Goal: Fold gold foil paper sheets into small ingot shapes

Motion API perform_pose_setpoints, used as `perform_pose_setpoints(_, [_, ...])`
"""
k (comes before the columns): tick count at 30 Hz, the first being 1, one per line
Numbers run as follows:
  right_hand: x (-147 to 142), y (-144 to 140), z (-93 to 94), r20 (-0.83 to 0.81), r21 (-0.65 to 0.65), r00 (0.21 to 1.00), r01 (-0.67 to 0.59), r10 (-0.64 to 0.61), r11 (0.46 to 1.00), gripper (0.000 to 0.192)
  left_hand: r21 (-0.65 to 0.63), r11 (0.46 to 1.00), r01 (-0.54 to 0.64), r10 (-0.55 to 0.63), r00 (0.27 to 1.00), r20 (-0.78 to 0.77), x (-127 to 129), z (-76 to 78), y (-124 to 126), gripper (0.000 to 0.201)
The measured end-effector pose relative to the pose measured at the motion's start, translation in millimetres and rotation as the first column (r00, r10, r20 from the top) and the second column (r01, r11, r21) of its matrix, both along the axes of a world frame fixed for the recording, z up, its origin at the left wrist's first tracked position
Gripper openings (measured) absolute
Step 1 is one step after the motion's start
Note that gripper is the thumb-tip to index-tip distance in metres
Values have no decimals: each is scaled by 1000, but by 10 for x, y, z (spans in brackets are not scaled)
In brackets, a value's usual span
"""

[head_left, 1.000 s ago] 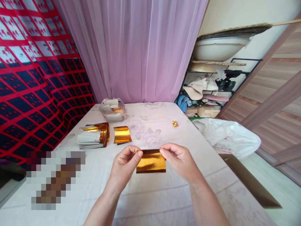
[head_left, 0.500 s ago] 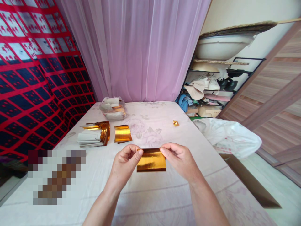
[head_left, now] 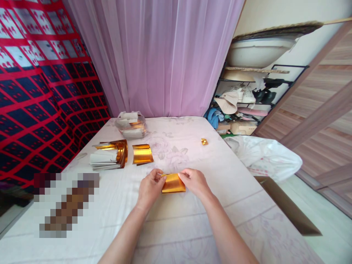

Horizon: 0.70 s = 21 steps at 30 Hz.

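A sheet of shiny gold foil paper (head_left: pixel 173 184) lies between my hands, low over the table or on it. My left hand (head_left: pixel 151 186) pinches its upper left corner between thumb and fingers. At the upper right corner, my right hand (head_left: pixel 194 182) grips it the same way. Beyond my left hand rest a few loose gold sheets (head_left: pixel 142 154), slightly curled. Left of those, a stack of gold and white-backed paper (head_left: pixel 108 157) is spread out. A small folded gold piece (head_left: pixel 204 141) sits by itself toward the right edge.
A clear plastic bag of paper (head_left: pixel 131 125) stands at the far left of the flowered tablecloth (head_left: pixel 176 227). A blurred-out patch (head_left: pixel 68 205) covers something at the left. Right of the table are a white plastic bag (head_left: pixel 269 156), a brown box (head_left: pixel 287 205) and a loaded rack (head_left: pixel 244 104).
The gold sheet looks shorter and narrower now, its top edge tilted. My right hand has moved left, bringing both hands closer together. The view has shifted slightly.
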State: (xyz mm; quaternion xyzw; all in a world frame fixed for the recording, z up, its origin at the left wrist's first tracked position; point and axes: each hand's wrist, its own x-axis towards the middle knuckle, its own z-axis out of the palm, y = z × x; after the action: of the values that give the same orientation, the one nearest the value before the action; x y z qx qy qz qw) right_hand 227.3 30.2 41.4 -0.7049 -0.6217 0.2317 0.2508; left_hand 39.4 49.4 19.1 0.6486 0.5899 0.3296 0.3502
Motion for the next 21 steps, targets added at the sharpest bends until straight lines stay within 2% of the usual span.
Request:
perform_pose_setpoints(3, [-39, 23, -97, 180, -33, 984, 14, -8, 999, 21, 96, 995, 25, 2, 964, -264, 18, -83, -16, 23])
perform_pose_setpoints(7, [-67, 21, -165, 274, -32, 962, 13, -4, 999, 19, 129, 988, 90, -26, 903, -429, 34, -94, -51, 24])
perform_pose_setpoints(16, [-98, 31, -268, 324, -19, 946, -1, 7, 1000, 17, 135, 974, 181, -82, 841, -535, 43, -113, -62, 21])
perform_pose_setpoints(21, [-97, 24, -290, 261, -7, 965, 29, -26, 1000, 6, 165, 972, 168, -61, 857, -512, 31, -140, -77, 22])
